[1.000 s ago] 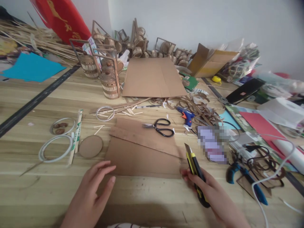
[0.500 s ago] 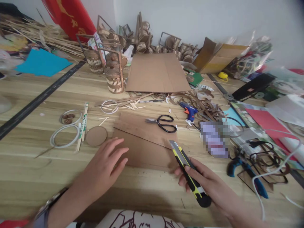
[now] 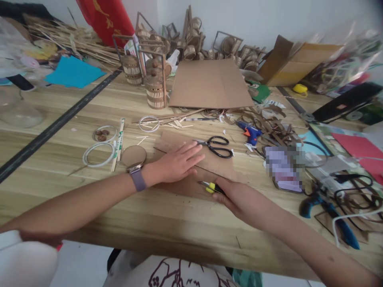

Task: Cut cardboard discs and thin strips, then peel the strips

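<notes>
My left hand (image 3: 179,162) lies flat with fingers outstretched on a piece of brown cardboard (image 3: 176,187), covering part of it. In my right hand (image 3: 233,195) is a yellow and black utility knife (image 3: 213,187), its blade pointing left over the cardboard's lower part; whether the tip touches cannot be told. Black-handled scissors (image 3: 220,146) rest on the cardboard's upper side, their blade tips close to my left fingertips. Left of my wrist a round cardboard disc (image 3: 133,156) lies on the table, partly behind my watch.
A larger cardboard sheet (image 3: 211,83) lies farther back, beside small lidded baskets (image 3: 155,92). A blue glue gun (image 3: 250,132) and brown strips lie to the right, with blue-handled pliers (image 3: 341,223) nearer me. White rings (image 3: 98,154) sit at left. The table's front edge runs below my arms.
My left hand has moved forward and right and come down flat on the cardboard. My right hand has brought the knife left, turning its blade from pointing forward to pointing left.
</notes>
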Motion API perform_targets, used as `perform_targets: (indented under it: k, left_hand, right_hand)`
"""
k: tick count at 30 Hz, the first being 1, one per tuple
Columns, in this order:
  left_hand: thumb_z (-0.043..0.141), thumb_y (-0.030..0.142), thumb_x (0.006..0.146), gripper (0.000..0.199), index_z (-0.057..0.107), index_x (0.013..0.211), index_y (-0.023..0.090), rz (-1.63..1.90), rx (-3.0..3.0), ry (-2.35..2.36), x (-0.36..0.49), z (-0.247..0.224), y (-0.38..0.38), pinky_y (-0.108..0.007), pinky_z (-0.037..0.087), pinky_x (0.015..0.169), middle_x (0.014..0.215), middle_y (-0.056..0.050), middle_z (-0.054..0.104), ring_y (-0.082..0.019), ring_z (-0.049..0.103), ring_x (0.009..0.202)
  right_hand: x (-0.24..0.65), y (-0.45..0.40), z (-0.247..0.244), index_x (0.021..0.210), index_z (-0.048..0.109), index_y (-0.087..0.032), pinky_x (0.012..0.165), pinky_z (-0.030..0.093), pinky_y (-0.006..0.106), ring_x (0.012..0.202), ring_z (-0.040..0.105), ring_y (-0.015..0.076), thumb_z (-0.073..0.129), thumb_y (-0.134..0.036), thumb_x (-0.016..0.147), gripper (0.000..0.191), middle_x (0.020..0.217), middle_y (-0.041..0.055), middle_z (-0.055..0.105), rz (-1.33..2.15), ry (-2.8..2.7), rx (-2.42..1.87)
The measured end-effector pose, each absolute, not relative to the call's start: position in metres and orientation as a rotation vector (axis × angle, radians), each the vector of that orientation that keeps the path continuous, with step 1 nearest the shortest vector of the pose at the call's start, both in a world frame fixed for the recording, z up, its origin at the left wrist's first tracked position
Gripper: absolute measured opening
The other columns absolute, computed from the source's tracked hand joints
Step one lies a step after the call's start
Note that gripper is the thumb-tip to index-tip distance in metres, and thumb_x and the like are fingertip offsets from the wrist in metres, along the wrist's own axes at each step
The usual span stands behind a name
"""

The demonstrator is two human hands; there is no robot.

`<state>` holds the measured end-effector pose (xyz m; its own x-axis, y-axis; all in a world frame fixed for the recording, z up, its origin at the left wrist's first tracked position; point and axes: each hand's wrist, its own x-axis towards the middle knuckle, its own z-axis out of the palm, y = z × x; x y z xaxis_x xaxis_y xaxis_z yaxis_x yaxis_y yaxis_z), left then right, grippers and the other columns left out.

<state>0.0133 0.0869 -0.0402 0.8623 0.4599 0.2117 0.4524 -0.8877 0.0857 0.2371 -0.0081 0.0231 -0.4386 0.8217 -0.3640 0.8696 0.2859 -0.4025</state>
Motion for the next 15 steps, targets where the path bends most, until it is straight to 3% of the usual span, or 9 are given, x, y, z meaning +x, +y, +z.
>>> perform_targets:
  k: [6, 10, 15]
  left_hand:
    - [0.039, 0.044, 0.105, 0.057, 0.037, 0.15, 0.011, 0.225, 2.912, 0.644, 0.022, -0.044, 0.103, -0.057, 0.018, 0.12, 0.161, -0.02, 0.028, -0.034, 0.017, 0.152]
    - [0.028, 0.043, 0.107, 0.056, 0.035, 0.151, 0.009, 0.43, 2.836, 0.764, 0.009, -0.024, 0.12, -0.05, 0.016, 0.123, 0.162, -0.019, 0.028, -0.028, 0.014, 0.153]
    - [0.018, 0.048, 0.107, 0.062, 0.041, 0.147, 0.007, 0.554, 2.805, 0.862, -0.011, -0.006, 0.131, -0.05, 0.018, 0.122, 0.16, -0.021, 0.031, -0.029, 0.018, 0.152]
  right_hand:
    - [0.22, 0.006, 0.018, 0.127, 0.056, -0.021, 0.067, 0.047, 0.032, 0.088, 0.072, 0.028, 0.045, -0.031, 0.099, 0.032, 0.102, 0.0104, 0.076, -0.633, 2.446, 1.501]
    - [0.232, 0.016, 0.017, 0.125, 0.058, -0.021, 0.071, 0.048, 0.033, 0.092, 0.072, 0.0284, 0.04, -0.036, 0.1, 0.034, 0.108, 0.0128, 0.075, -0.762, 2.456, 1.559]
    - [0.262, 0.027, 0.016, 0.11, 0.06, -0.02, 0.063, 0.045, 0.031, 0.073, 0.068, 0.0253, 0.037, -0.042, 0.097, 0.034, 0.081, 0.0089, 0.073, -0.791, 2.454, 1.689]
